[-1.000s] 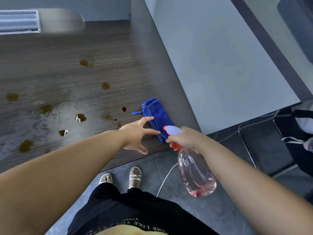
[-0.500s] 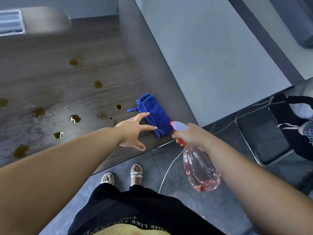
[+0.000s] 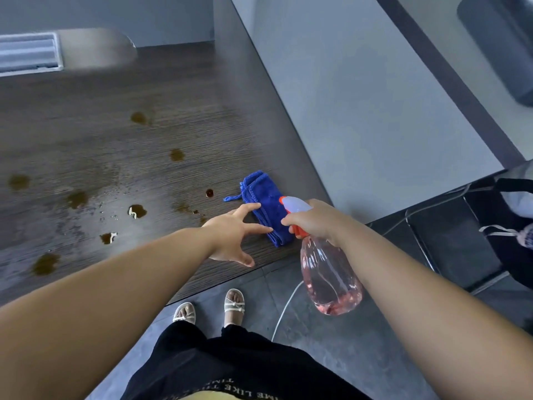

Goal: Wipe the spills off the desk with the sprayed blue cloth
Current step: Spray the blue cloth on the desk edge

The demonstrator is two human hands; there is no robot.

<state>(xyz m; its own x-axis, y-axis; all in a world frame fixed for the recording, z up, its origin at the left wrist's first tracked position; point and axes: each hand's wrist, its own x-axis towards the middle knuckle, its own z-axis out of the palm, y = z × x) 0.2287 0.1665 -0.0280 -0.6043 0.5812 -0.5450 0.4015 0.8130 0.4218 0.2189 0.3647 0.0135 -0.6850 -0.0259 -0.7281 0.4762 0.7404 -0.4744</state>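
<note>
blue cloth (image 3: 259, 192): one, folded into a thick oblong, fuzzy terry with a stitched edge and a small loop sticking out at its left. it lies on the desk (image 3: 86, 125) close to the front right corner. the desk top is dark wood grain, flat, with a straight front edge.

spills (image 3: 77, 199): eight separate brown blots can be counted, roundish and uneven, two of them glinting wet, plus a thin smeared patch and fine droplets between them. all sit left of the cloth, and the nearest small dark one is just beside its loop.

left hand (image 3: 230, 235): fingers straight and spread wide, palm down, fingertips touching the cloth's near left side.

right hand (image 3: 314, 220): curled round the neck of one spray bottle (image 3: 331, 278), whose white nozzle with a red tip sits over the cloth. the bottle is clear plastic, rounded, partly filled with pink liquid, hanging past the desk edge.

below are two feet in white strappy sandals (image 3: 234, 306) on grey floor, and one white cable (image 3: 284, 307).
</note>
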